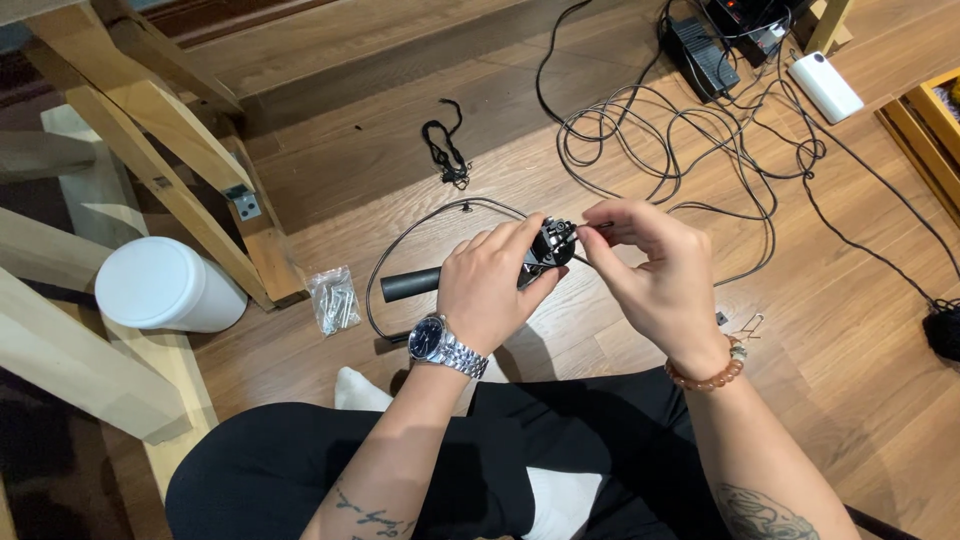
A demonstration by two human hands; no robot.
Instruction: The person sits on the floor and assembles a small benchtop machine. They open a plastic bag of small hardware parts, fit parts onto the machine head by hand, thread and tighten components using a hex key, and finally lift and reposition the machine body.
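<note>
My left hand (490,285), with a metal watch on the wrist, grips a black handlebar piece (412,284) that has a foam grip at its left end and a black lever clamp (551,243) at its right end. A thin black cable (400,245) loops out from the clamp and back under the grip. My right hand (655,275), with a bead bracelet on the wrist, pinches a small thin dark part (598,229) right at the clamp. Both hands are held above my crossed legs in black trousers.
A small clear bag of screws (335,300) lies on the wooden floor left of the hands. A white round tub (165,285) stands by slanted wooden legs (150,130). Tangled black cables (680,140), a black adapter (700,55) and a white power bank (825,87) lie farther away. A short black strap (447,150) lies apart.
</note>
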